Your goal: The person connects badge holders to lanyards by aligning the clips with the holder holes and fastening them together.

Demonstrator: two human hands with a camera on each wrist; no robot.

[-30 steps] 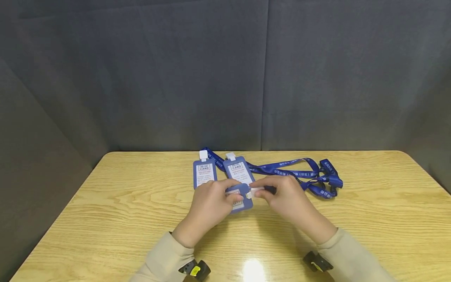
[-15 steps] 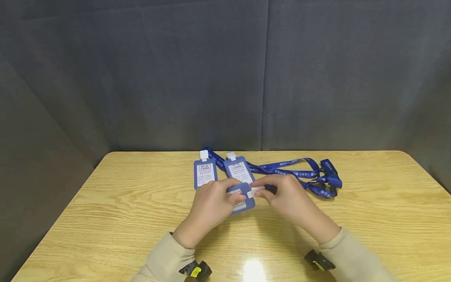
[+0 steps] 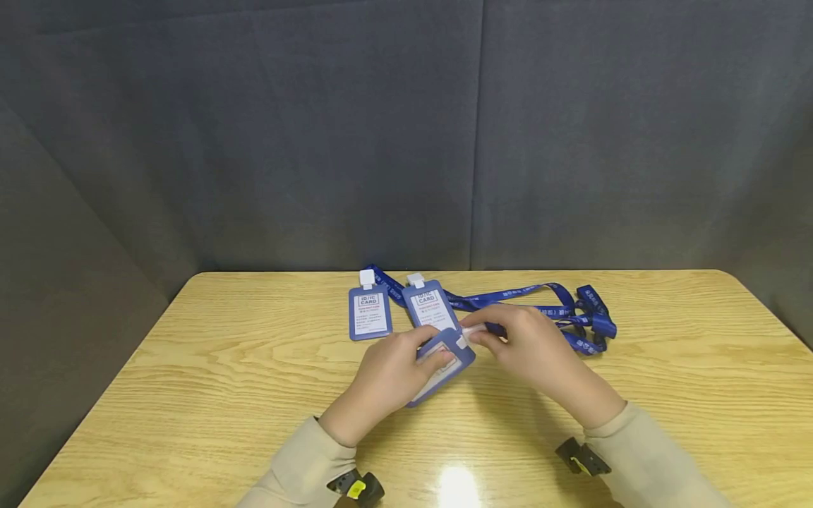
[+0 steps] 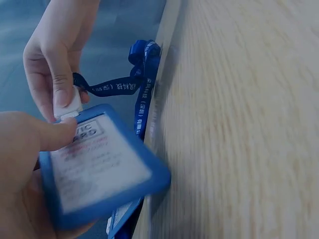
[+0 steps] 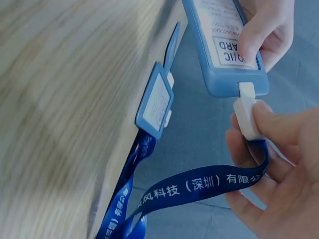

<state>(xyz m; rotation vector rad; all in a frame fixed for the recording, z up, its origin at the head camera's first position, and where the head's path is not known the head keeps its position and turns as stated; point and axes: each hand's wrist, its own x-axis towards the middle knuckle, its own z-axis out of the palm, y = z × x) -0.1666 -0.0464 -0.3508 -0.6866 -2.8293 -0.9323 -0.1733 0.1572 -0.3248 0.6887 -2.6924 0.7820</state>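
My left hand (image 3: 395, 374) pinches a blue-framed ID card holder (image 4: 107, 162) between thumb and fingers, its printed card facing up. At the holder's top edge sits a white plastic clip (image 5: 247, 117), which my right hand (image 3: 530, 349) grips between thumb and fingers. From that clip a blue lanyard (image 5: 194, 186) with white lettering runs down to the table. The clip's white tab meets the holder's slot; how it fastens there is too small to tell. Both hands are above the table, close together.
Two more blue card holders lie behind my hands, one at the left (image 3: 370, 312) and one in the middle (image 3: 432, 308), each with a white clip. Blue lanyard straps (image 3: 593, 321) lie bunched on the wooden table (image 3: 222, 395). A dark cloth (image 3: 330, 141) hangs behind.
The held card holder has turned, its lower end swinging toward me and its clip end rising to the right. My right hand has shifted slightly right and away from me.
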